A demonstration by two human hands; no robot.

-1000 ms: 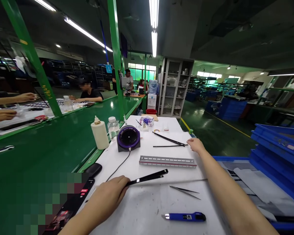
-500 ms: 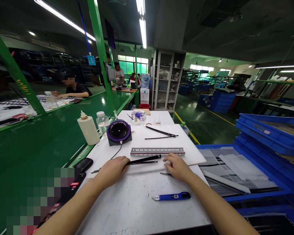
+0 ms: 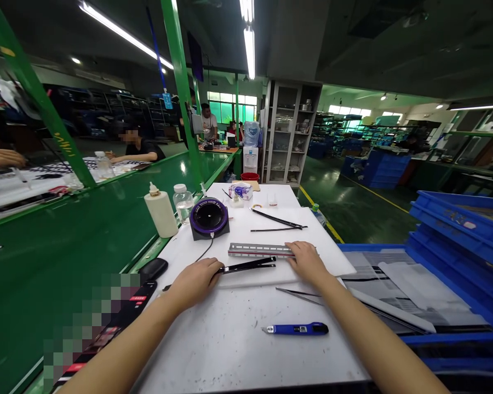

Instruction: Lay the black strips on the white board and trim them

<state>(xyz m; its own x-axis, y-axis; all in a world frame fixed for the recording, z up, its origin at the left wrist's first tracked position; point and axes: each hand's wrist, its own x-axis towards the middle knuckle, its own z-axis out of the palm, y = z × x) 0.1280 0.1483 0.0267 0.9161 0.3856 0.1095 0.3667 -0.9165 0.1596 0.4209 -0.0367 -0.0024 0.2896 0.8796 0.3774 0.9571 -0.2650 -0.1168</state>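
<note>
Head view: my left fingers (image 3: 214, 265) clamp thin, glossy black strips (image 3: 246, 266); my right fingers (image 3: 294, 249) meet the slotted grey metal channel (image 3: 261, 250) on white foam (image 3: 328, 257), grip indeterminate; far black strips (image 3: 282, 220) lie unhandled.

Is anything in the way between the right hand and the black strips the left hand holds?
No, nothing visible stands between the right hand and the strips: only a gap above the white foam. The gray rail lies beyond the strips.
</note>
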